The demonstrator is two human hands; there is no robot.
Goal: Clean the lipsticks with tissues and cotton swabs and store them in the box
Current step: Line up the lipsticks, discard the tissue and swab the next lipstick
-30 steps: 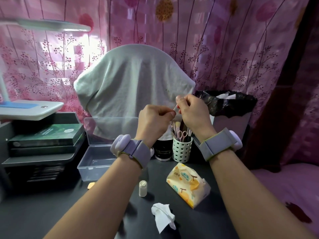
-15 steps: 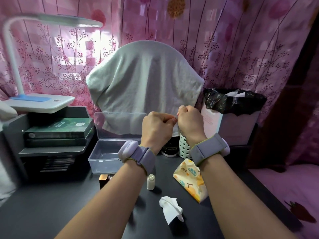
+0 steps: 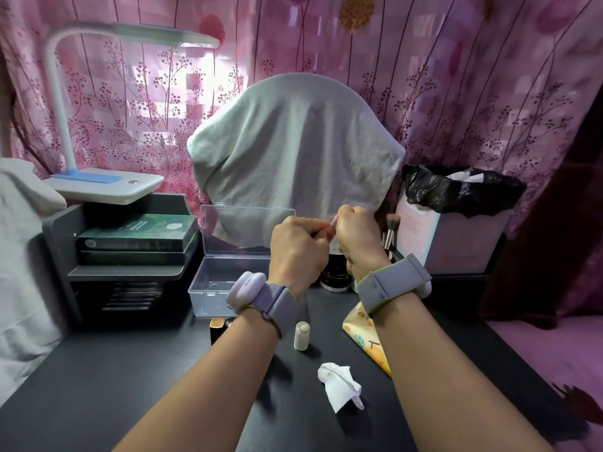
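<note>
Both hands are raised together over the desk, in front of the towel-draped chair. My left hand (image 3: 300, 252) has its fingers curled round a small lipstick that the fist almost wholly hides. My right hand (image 3: 357, 239) pinches a thin cotton swab (image 3: 333, 221) whose pink-stained tip meets the left fingertips. A small beige lipstick cap (image 3: 301, 336) stands upright on the black desk (image 3: 130, 370) below my left wrist. A dark and gold lipstick tube (image 3: 217, 327) lies in front of the clear plastic box (image 3: 225, 285), which is open with its lid up. A crumpled white tissue (image 3: 339, 386) lies near the front.
A yellow tissue pack (image 3: 363, 340) lies under my right forearm. A bin with a black bag (image 3: 456, 203) stands at the back right, with makeup brushes (image 3: 390, 226) and a dark jar (image 3: 334, 282) beside it. A white desk lamp (image 3: 104, 184) and green books (image 3: 137, 236) sit on a shelf at left.
Both hands stay together working swab against lipstick and sit lower against the towel. The view has swung left, bringing the dark lipstick tube and more of the lamp into sight.
</note>
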